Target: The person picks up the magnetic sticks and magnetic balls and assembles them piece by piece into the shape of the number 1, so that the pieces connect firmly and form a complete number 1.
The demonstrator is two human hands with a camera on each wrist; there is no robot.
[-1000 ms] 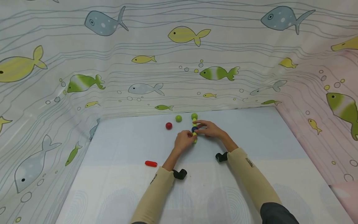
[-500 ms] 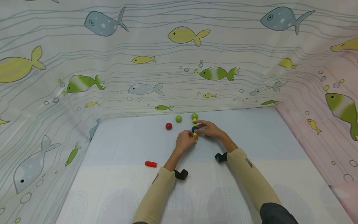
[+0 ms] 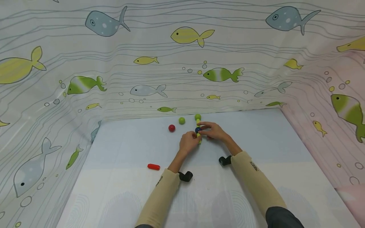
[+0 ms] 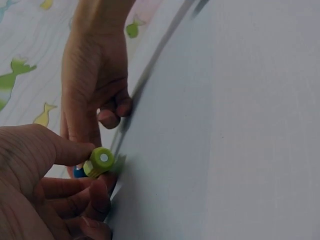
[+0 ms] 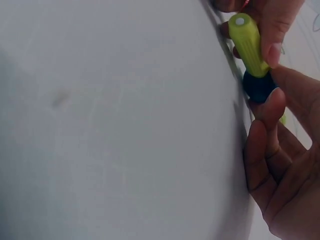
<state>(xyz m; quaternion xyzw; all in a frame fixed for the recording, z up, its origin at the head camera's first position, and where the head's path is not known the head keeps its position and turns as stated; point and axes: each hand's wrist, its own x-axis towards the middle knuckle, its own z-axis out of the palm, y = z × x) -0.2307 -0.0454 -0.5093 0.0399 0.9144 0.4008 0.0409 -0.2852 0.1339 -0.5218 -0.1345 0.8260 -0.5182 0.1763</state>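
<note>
In the head view my left hand (image 3: 188,142) pinches a yellow-green ribbed rod, probably a magnetic building stick, between thumb and fingers. The right wrist view shows this rod (image 5: 247,42) with its far end against a dark blue ball (image 5: 257,87). A pale round spot marks its near end, also visible on the rod (image 4: 103,158) in the left wrist view. My right hand (image 3: 214,130) holds the blue ball with thumb and fingertips. Beyond the ball, another yellow-green rod (image 3: 198,121), partly covered by my fingers, leads to a green ball (image 3: 198,117).
Left of the row lie a loose green ball (image 3: 182,120) and a red ball (image 3: 171,128). Nearer on the white table (image 3: 119,152) is a red rod (image 3: 153,167). A fish-patterned sheet (image 3: 159,76) rises behind the table and at its sides.
My left hand has shifted slightly to the right, and the near end of the yellow-green rod has swung a little with it. The right hand stays almost still on the blue ball.
</note>
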